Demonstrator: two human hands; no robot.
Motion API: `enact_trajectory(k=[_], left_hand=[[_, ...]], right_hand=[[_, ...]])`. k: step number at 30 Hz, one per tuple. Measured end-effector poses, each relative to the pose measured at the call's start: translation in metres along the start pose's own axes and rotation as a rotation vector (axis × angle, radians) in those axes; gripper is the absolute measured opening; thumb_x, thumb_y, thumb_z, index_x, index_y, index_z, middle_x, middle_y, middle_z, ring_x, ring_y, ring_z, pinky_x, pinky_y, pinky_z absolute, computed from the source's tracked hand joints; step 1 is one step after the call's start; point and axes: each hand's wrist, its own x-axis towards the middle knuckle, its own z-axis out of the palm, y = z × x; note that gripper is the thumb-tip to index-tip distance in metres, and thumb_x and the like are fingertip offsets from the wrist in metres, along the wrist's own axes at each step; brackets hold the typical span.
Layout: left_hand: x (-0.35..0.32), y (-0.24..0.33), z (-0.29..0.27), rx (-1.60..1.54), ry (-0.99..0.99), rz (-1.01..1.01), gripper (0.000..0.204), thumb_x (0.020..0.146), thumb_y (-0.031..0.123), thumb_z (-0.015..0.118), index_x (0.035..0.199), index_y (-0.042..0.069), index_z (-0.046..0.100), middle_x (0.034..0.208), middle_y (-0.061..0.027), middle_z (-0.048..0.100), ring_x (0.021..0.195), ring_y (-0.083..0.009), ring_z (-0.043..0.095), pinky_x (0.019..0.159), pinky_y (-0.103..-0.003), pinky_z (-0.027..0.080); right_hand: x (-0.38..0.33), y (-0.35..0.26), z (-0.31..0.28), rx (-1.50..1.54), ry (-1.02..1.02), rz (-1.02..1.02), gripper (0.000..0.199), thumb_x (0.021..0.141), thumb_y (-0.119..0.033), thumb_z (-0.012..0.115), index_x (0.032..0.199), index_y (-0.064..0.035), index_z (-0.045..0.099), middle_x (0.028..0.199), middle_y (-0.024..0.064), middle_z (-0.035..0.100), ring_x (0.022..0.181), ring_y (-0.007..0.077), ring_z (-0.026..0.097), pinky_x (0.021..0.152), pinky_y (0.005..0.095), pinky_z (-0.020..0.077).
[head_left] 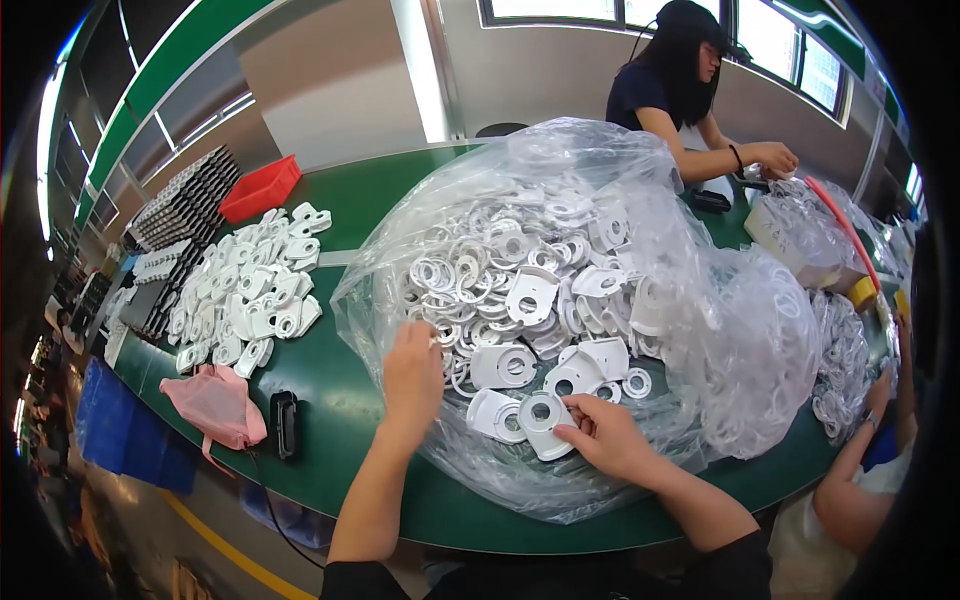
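A large clear plastic bag [690, 230] lies opened out in front of me, with a heap of white plastic parts [532, 293] in it, some flat plates with a round hole, some rings. My right hand [608, 437] pinches one white plate with a round hole [545, 428] by its right edge, at the near side of the heap. At the heap's left edge is my left hand [413, 372], its fingers curled together. A bit of white shows at those fingertips, but what they hold is mostly hidden.
More white parts [250, 285] are piled on the green table [350, 405] at left, near a red bin [260, 188], stacked trays [185, 200], a pink cloth bag [215, 405] and a black device [284, 425]. A person [675, 100] works across the table; another person's arm [850, 480] is at right.
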Motion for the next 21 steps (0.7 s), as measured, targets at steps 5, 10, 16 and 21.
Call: enact_trajectory(k=[5,10,16,21], left_hand=[[0.008,-0.004,0.006,0.190,0.017,0.069,0.019,0.078,0.014,0.065,0.089,0.003,0.054,0.090,-0.0118,0.055,0.084,-0.0337,0.054,0.069,-0.043,0.045],[0.005,-0.005,0.016,0.172,0.115,0.054,0.022,0.075,0.014,0.067,0.090,0.005,0.054,0.089,-0.0102,0.055,0.085,-0.0310,0.054,0.069,-0.041,0.044],[0.007,-0.007,0.012,-0.054,0.149,-0.117,0.025,0.072,0.010,0.069,0.091,0.005,0.054,0.084,-0.0107,0.057,0.080,-0.0295,0.055,0.067,-0.039,0.044],[0.005,0.015,-0.024,0.022,0.255,-0.131,0.025,0.073,0.001,0.063,0.097,0.003,0.055,0.081,-0.0111,0.057,0.076,-0.0298,0.055,0.067,-0.039,0.043]], right_hand=[[0.001,-0.002,-0.002,-0.027,-0.005,-0.011,0.034,0.079,-0.017,0.069,0.104,0.0023,0.059,0.069,0.0071,0.057,0.054,0.0141,0.050,0.053,0.0265,0.0421],[0.004,0.004,-0.002,0.097,-0.008,0.047,0.030,0.081,-0.015,0.068,0.103,0.0024,0.058,0.070,0.0041,0.057,0.056,0.0095,0.049,0.054,0.0237,0.0414],[0.010,0.008,-0.003,0.473,0.000,0.122,0.022,0.087,-0.012,0.061,0.102,0.0031,0.056,0.078,0.0008,0.059,0.066,0.0044,0.050,0.059,0.0206,0.0401],[0.012,0.008,-0.010,0.598,-0.008,0.186,0.020,0.087,-0.011,0.061,0.101,0.0024,0.054,0.073,-0.0009,0.059,0.065,0.0029,0.049,0.058,0.0181,0.0371]])
